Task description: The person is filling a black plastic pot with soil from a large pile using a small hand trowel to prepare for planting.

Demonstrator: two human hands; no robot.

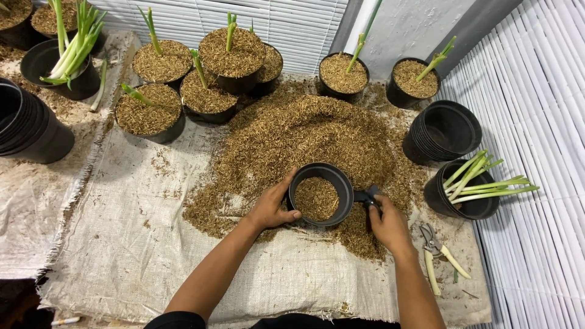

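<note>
At frame centre, a round black plastic pot (320, 194), partly filled with dry brown husk, sitting at the lower edge of a broad husk heap (304, 137). Left hand (272, 207) cupped on the pot's left wall, thumb hooked over the rim, fingers curled together round the outside. Right hand (389, 225) just right of the pot, fingers clamped on a small black scoop (367, 197) touching the pot's right rim.

No labels or signs anywhere; packaging limited to plain black pots. Upper centre: a cluster of husk-filled pots (207, 76), each with a green shoot standing upright or slightly tilted. Two more planted pots (378, 76) at upper right, against the wall. Upper left: a pot of green stalks (64, 61), white at the base. Left edge: a nested stack of empty pots (27, 125) lying on its side. Right of the heap: another nested stack (443, 131), and below it a pot holding cut stalks (472, 189) leaning out to the right. Lower right: pruning shears (437, 253) with pale handles, flat on the cloth, near the right forearm.

Underneath everything, pale woven sacking (128, 237), frayed along its edges, coarse and dusted with stray husk. Behind and along the right side, white slatted panels (536, 109); at upper right, a grey plastered wall (420, 24). Husk loose, flaky, straw-coloured; pots smooth and matt.
</note>
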